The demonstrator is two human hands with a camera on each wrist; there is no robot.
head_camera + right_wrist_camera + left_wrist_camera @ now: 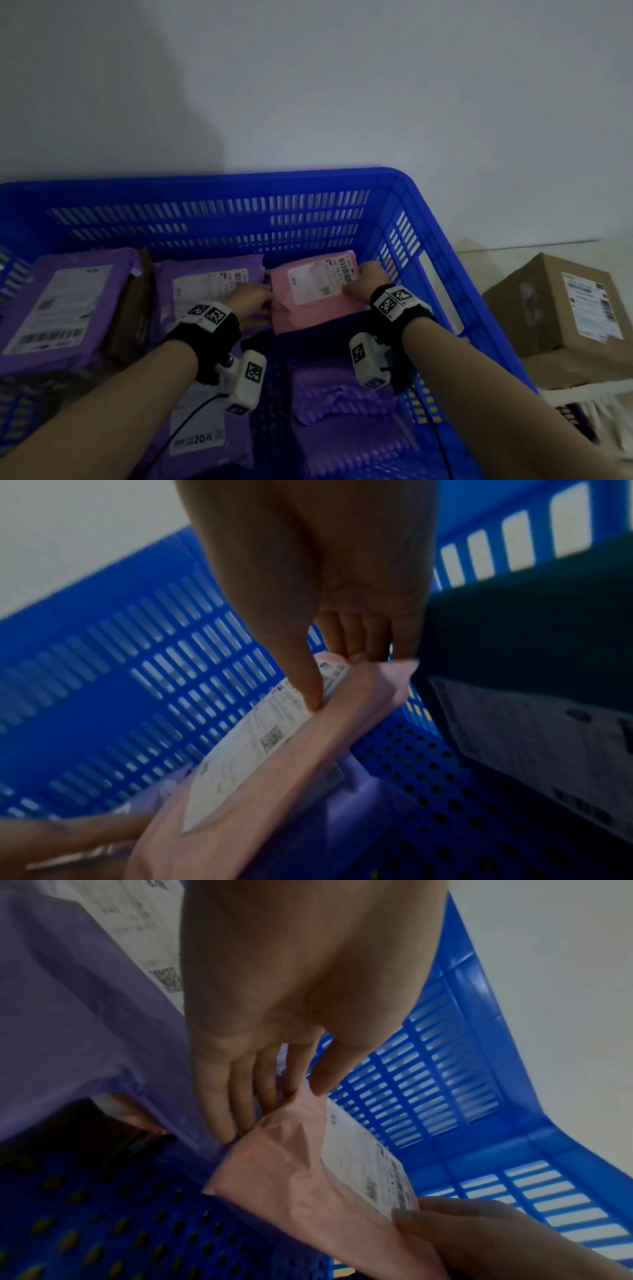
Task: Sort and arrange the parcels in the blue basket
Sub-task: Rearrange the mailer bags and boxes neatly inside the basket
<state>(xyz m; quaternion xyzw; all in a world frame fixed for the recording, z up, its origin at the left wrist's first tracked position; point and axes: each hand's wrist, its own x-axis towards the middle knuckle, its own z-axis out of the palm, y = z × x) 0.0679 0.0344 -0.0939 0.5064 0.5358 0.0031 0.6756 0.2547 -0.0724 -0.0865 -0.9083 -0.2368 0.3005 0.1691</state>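
A pink parcel (310, 308) with a white label lies at the back right of the blue basket (239, 181). My left hand (257, 303) holds its left edge; in the left wrist view the fingers (222, 1096) slip under the pink parcel (291, 1164) and the thumb sits on top. My right hand (363, 277) pinches the right edge, with the thumb (308, 691) pressed on the label and the other fingers curled behind the pink parcel (274, 804). Purple parcels lie at the left (58, 308), in the middle (205, 284) and at the front (342, 394).
A brown box (137, 308) stands between the two back purple parcels. A dark parcel (342, 329) lies under the pink one's near edge. Another labelled purple parcel (202, 435) lies under my left forearm. Outside the basket, at the right, sits a cardboard box (565, 308). A pale wall rises behind.
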